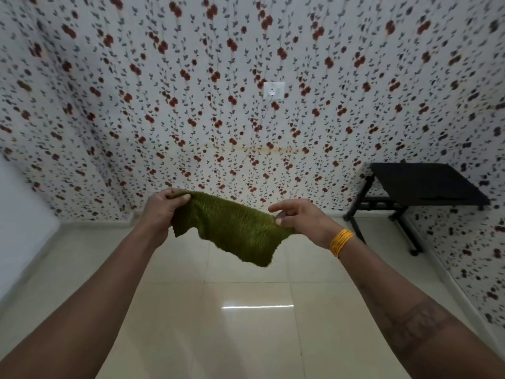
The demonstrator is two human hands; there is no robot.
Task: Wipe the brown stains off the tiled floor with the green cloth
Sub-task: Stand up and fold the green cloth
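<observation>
Both hands hold the cloth [232,228] stretched in the air, well above the floor [246,324]: the left hand [161,212] pinches its left end, the right hand [297,220] its right end. Wiping has not begun, I think; no stains are visible on the glossy tiles. A black table [420,184] stands far right by flowered wallpaper [191,91].
</observation>
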